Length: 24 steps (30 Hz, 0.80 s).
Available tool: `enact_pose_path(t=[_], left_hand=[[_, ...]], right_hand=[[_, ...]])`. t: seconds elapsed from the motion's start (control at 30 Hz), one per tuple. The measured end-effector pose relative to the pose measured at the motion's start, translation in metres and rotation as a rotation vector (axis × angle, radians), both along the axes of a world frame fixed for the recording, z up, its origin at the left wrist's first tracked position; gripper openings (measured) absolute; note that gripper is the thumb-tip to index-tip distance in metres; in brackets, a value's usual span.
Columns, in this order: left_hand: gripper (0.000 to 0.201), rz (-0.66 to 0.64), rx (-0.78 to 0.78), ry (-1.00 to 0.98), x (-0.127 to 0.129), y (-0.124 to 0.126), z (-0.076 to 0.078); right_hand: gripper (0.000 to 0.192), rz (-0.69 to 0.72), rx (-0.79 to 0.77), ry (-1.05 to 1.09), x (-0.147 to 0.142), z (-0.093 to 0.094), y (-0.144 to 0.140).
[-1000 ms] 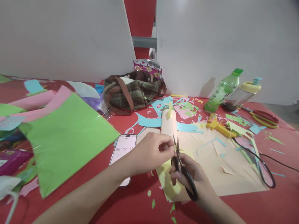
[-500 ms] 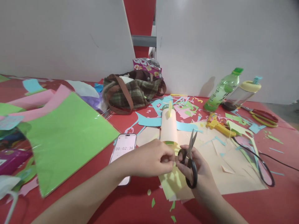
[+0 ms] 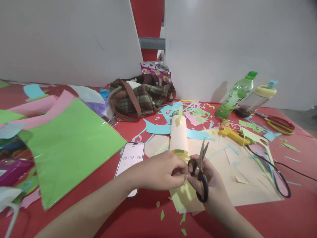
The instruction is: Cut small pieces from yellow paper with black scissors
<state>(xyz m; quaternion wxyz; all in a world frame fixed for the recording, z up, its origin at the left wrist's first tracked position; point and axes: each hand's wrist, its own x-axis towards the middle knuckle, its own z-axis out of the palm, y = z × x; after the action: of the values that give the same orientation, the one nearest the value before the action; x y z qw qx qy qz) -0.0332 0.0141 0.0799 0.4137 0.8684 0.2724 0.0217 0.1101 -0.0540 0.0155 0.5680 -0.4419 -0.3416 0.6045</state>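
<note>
Pinching a small piece of pale yellow paper (image 3: 182,178), the left hand (image 3: 158,172) meets the right hand (image 3: 210,185), whose fingers are closed through the handles of black scissors (image 3: 201,172) with blades pointing up and nearly together. Both hover low over a yellow sheet (image 3: 185,198) on the red table (image 3: 247,218), near its front edge. Paper scraps litter the top, with a green sheet (image 3: 69,145), phone (image 3: 130,162), cream tube (image 3: 178,135), plaid bag (image 3: 141,97), bottle (image 3: 236,96) and yellow glue gun (image 3: 231,133). White panels (image 3: 223,43) stand behind.
</note>
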Motion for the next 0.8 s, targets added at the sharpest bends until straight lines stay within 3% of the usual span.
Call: enact_pose_path(t=[0.47,0.67,0.8], left_hand=[[0.021,0.087,0.054,-0.139,0.010,-0.004,-0.010],[0.019,0.137,-0.047,-0.141,0.009,-0.003,-0.012],[0.020,0.235,-0.107,-0.172,0.004,0.001,-0.007]], right_hand=[[0.032,-0.160,0.011,-0.020,0.003,0.001,0.002],[0.033,-0.135,-0.036,-0.018,0.002,0.003,0.002],[0.034,0.008,-0.005,-0.040,0.001,0.002,-0.001]])
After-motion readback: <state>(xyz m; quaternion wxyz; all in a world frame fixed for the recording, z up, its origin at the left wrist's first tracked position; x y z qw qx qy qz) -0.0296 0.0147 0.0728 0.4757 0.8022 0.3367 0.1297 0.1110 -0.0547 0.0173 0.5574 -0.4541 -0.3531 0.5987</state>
